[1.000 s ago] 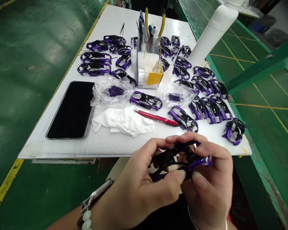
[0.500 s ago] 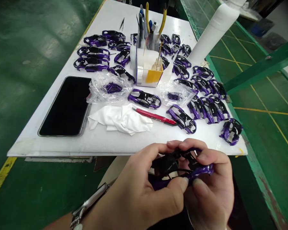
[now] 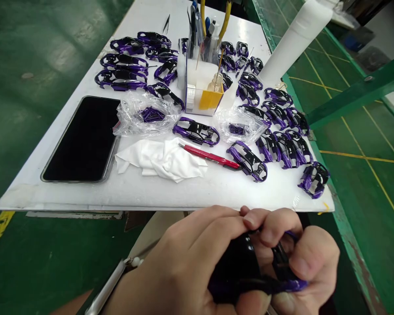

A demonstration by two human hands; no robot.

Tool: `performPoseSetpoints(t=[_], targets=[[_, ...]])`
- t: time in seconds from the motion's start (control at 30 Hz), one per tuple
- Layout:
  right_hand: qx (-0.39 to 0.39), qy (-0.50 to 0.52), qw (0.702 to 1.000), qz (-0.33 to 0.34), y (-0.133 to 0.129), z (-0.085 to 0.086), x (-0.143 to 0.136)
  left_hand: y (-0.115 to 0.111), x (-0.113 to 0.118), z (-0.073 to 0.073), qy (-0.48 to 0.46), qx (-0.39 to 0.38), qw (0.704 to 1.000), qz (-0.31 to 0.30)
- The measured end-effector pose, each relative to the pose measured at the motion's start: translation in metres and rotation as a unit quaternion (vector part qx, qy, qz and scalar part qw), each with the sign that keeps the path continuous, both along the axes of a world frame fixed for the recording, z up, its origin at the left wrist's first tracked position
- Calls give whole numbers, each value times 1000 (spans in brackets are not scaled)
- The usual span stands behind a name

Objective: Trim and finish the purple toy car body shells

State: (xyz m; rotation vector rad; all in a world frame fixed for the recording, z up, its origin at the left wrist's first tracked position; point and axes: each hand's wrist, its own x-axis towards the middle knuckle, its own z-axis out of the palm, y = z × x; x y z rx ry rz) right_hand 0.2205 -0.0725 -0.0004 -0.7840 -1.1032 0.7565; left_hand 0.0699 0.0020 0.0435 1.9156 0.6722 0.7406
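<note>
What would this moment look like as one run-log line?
both hands: gripping black-and-purple shell | red pen-like tool: on table, beside white cloth | phone: screen dark

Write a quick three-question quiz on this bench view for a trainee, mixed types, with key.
1. Multiple choice: which of these rises from the clear box?
a) the white bottle
b) the yellow-handled tool
c) the red pen
2. True or false: the black phone lies to the left of the white cloth.
3. Fill in: the left hand and the right hand hold a shell coloured purple and ____.

Key: 1 b; 2 true; 3 black.
</note>
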Motion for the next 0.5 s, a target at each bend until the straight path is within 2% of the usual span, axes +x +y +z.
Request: performPoseSetpoints(t=[0.07,0.13,0.27,0.5], targets=[[4,3,1000,-25,1,1,-3,0,-2,-1,-1,33,999,-14],[6,25,998,-59,2,2,-6,0,-3,-1,4,34,999,-39],[21,33,997,-67,6,4,-12,3,-1,-5,-7,26,997,-79],[28,7,996,-83,4,2,-11,1,1,-9,-9,32,998,-53]])
